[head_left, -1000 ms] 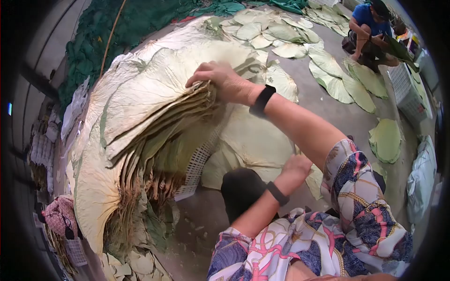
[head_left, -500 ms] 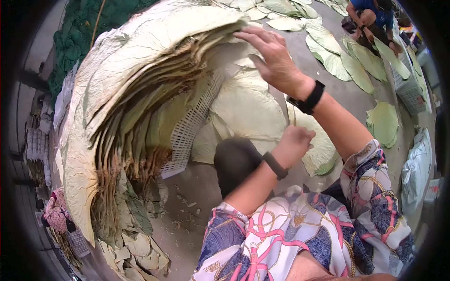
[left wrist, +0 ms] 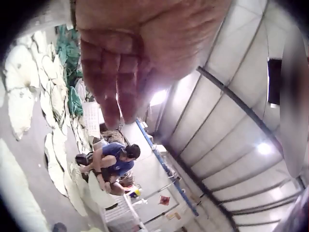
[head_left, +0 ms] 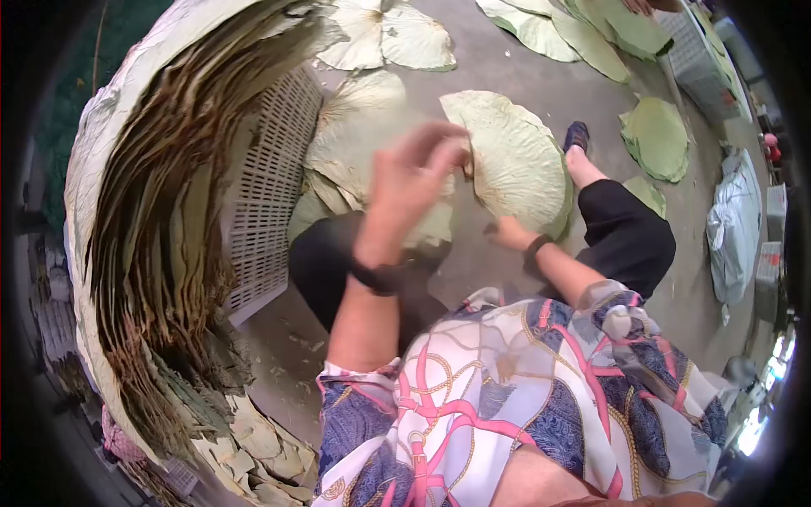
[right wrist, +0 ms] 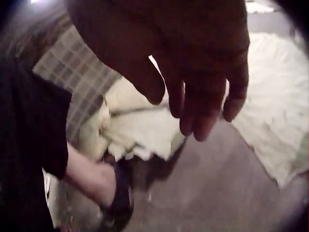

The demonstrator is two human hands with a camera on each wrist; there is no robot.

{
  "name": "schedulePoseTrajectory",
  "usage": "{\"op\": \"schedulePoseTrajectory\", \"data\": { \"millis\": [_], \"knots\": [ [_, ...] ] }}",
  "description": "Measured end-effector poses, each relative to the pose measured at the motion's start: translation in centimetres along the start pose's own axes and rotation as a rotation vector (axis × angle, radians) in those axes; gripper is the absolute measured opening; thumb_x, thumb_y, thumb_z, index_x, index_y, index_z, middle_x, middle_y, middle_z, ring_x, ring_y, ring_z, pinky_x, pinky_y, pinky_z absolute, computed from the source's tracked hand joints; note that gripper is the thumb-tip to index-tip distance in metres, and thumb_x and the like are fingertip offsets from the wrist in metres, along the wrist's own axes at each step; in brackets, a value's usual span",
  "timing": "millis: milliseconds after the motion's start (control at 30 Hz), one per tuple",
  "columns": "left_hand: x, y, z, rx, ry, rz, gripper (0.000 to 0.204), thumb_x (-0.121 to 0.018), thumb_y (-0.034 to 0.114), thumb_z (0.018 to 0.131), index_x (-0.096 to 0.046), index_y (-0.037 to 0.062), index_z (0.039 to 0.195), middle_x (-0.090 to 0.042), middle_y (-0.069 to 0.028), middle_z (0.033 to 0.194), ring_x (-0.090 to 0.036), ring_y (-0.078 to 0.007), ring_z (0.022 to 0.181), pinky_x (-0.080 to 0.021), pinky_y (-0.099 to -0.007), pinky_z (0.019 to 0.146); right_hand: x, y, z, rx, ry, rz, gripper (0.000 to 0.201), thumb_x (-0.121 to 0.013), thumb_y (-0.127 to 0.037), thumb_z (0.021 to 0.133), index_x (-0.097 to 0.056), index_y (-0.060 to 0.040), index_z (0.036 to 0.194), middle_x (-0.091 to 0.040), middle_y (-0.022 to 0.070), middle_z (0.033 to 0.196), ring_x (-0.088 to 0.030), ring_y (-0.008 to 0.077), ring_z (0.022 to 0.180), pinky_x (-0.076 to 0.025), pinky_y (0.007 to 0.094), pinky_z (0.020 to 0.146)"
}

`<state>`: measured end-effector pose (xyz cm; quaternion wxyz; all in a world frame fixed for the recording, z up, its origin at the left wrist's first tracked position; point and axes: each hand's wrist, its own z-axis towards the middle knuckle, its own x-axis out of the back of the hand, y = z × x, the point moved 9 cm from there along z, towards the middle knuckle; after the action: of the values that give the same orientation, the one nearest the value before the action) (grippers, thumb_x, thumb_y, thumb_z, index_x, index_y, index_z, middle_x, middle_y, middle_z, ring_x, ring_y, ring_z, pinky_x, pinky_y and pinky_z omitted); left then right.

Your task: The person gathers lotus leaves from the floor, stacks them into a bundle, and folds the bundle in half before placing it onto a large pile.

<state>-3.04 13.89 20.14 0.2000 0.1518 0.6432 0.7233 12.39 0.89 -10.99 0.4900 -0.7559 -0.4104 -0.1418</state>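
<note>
Though piled up thick already in the big bent stack [head_left: 160,186] at the left, not all in one place. Lying loose and flat on the grey floor [head_left: 507,72] too, in lots of spots. Looks like a lot done, then, with a fair bit left. Too hard to count, and cut off at the edge of the head view, so cannot tell just how much.

In the stack, packed close, sheet on sheet, and curved like a big hoop. Pale on the outside, brown and crinkly on the inside, with stringy, raggedy bits hanging low. Just beside all that, full of little holes, the white crate [head_left: 270,194].

Out on the floor, in smaller bunches, the pale green leaves [head_left: 355,127] between the crate and the big fan-shaped leaf [head_left: 519,165]. Wide and thin, with wavy edges and lines spreading out like sun rays. Greener at the far right, in the round leaf [head_left: 657,139]. Near the foot of the stack, smallest of all, the broken bits [head_left: 258,452], dry and curly.

Up in the air, blurry, the left hand [head_left: 410,182], with a wide, loose grip and nothing in it. Near the fan-shaped leaf, the right hand [head_left: 511,232], fingers hanging slack, holding nothing. Cannot tell if touching the leaf.
</note>
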Motion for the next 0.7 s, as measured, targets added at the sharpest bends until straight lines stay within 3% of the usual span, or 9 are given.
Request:
{"op": "schedulePoseTrajectory", "data": {
  "millis": [100, 267, 333, 400, 433, 500, 533, 600, 700],
  "knots": [
    [2.9, 1.5, 0.1, 0.027, 0.119, 0.075, 0.011, -0.055, 0.007, 0.093, -0.063, 0.0021, 0.098, -0.066, -0.002, 0.079, -0.06, -0.006, 0.074, -0.045, -0.0203, 0.066, -7.4, -0.2, -0.7, 0.028, -0.298, -0.212, 0.025, -0.053, -0.019, 0.08, -0.07, -0.0032, 0.089, -0.067, 0.0214, 0.094, -0.064, 0.0373, 0.086, -0.051, 0.0431, 0.08],
    [1.6, 4.6, -0.6, 0.097, 0.093, 0.136, 0.012, -0.055, 0.006, 0.092, -0.062, -0.0012, 0.099, -0.066, -0.004, 0.081, -0.061, -0.0072, 0.076, -0.045, -0.0193, 0.066, -7.0, 1.0, 1.3, -0.03, -0.261, -0.268, 0.022, -0.054, -0.016, 0.078, -0.07, -0.0023, 0.081, -0.067, 0.0213, 0.089, -0.065, 0.0371, 0.084, -0.052, 0.044, 0.074],
    [1.1, 5.7, -0.6, 0.067, 0.057, 0.205, 0.014, -0.055, 0.007, 0.092, -0.062, -0.0013, 0.101, -0.065, -0.0048, 0.081, -0.062, -0.0089, 0.077, -0.045, -0.0203, 0.067, -4.1, 3.6, 3.8, -0.087, -0.066, -0.302, 0.017, -0.056, -0.011, 0.075, -0.07, -0.0029, 0.08, -0.067, 0.0215, 0.084, -0.065, 0.0372, 0.082, -0.053, 0.0434, 0.072],
    [1.1, 5.7, -0.4, 0.043, 0.033, 0.259, 0.015, -0.055, 0.01, 0.093, -0.062, -0.0002, 0.102, -0.065, -0.005, 0.081, -0.062, -0.0097, 0.076, -0.043, -0.0205, 0.066, 0.0, 6.7, 4.2, -0.349, 0.082, -0.061, 0.026, -0.057, -0.016, 0.081, -0.065, -0.0046, 0.103, -0.063, 0.0245, 0.104, -0.06, 0.0384, 0.099, -0.047, 0.045, 0.086],
    [1.4, 5.0, 0.0, 0.077, 0.018, 0.262, 0.015, -0.054, 0.009, 0.093, -0.061, -0.0003, 0.102, -0.065, -0.0047, 0.081, -0.061, -0.0097, 0.077, -0.043, -0.0206, 0.066, 0.9, 7.1, 4.5, -0.362, 0.073, -0.057, 0.026, -0.057, -0.016, 0.081, -0.065, -0.0046, 0.103, -0.063, 0.0245, 0.104, -0.06, 0.0384, 0.099, -0.047, 0.045, 0.086],
    [1.6, 3.1, 0.9, 0.124, -0.005, 0.254, 0.015, -0.054, 0.008, 0.093, -0.061, -0.0005, 0.103, -0.065, -0.0045, 0.082, -0.061, -0.0096, 0.077, -0.043, -0.0206, 0.067, 4.2, 8.3, 4.3, -0.459, 0.305, -0.075, 0.045, -0.065, -0.019, 0.079, -0.055, -0.0061, 0.121, -0.05, 0.0255, 0.127, -0.047, 0.0392, 0.12, -0.042, 0.0434, 0.096],
    [2.0, 1.6, 1.3, 0.168, 0.018, 0.246, 0.013, -0.055, 0.004, 0.091, -0.061, -0.002, 0.101, -0.065, -0.0049, 0.082, -0.062, -0.0102, 0.078, -0.045, -0.021, 0.069, 4.2, 8.5, 4.6, -0.47, 0.294, -0.074, 0.045, -0.065, -0.019, 0.079, -0.055, -0.0061, 0.121, -0.05, 0.0255, 0.127, -0.047, 0.0392, 0.12, -0.042, 0.0434, 0.096],
    [2.6, -0.7, 1.6, 0.221, 0.054, 0.263, 0.012, -0.056, -0.001, 0.089, -0.061, -0.0039, 0.099, -0.065, -0.0059, 0.083, -0.063, -0.011, 0.079, -0.047, -0.022, 0.072, 5.0, 7.6, 5.2, -0.428, 0.418, -0.239, 0.067, -0.071, -0.026, 0.076, -0.043, -0.0065, 0.134, -0.033, 0.0241, 0.143, -0.032, 0.0392, 0.132, -0.037, 0.047, 0.102],
    [3.7, -1.2, 1.6, 0.292, 0.051, 0.259, 0.012, -0.055, -0.001, 0.089, -0.061, -0.0042, 0.099, -0.065, -0.007, 0.084, -0.063, -0.0113, 0.079, -0.047, -0.0223, 0.073, 3.3, 6.5, 7.1, -0.465, 0.353, -0.308, 0.079, -0.073, -0.023, 0.075, -0.033, -0.008, 0.141, -0.017, 0.0168, 0.152, -0.017, 0.0362, 0.14, -0.035, 0.0519, 0.103]
  ]
}}
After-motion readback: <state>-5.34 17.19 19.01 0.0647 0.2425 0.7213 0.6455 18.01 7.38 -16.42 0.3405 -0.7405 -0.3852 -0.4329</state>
